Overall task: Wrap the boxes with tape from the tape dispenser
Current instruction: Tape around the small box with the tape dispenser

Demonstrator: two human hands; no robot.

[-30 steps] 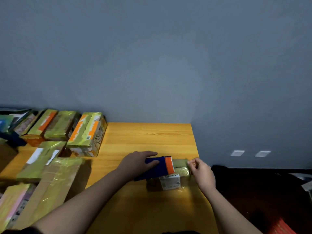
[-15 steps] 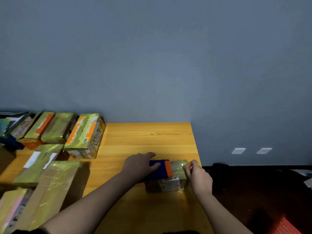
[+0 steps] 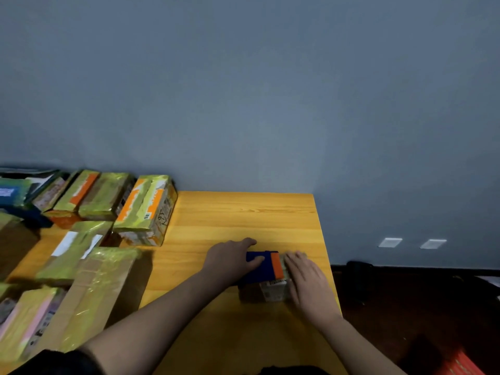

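**Taping in progress: small box at right table edge**

Near the right edge of the table (image 3: 243,212) sits a small box (image 3: 266,292), close to the drop to the dark floor. On its top lies the dispenser (image 3: 261,266), blue with an orange band at its right end.

Left hand (image 3: 230,259): laid over the dispenser's left end, thumb along the near side, fingers curled over it, holding it. Right hand (image 3: 307,277): fingers straight, flat on the box's right end, pressing down; it holds nothing.

Risks, as judged:
- Box is small and light-looking; a sideways pull on the dispenser could slide it toward the edge unless the right hand bears down.
- Tape may crease or lift at the corner if it is not smoothed before it is cut.
- Cutter position is hidden; fingertips lie just beside the orange end.

Condition of box: brown sides, a white printed label on the near face, a glossy pale film on the right part of the top, likely tape. Extent of wrap cannot be told.

Stacked boxes (image 3: 143,209) with yellowish glossy tape fill the table's left side.
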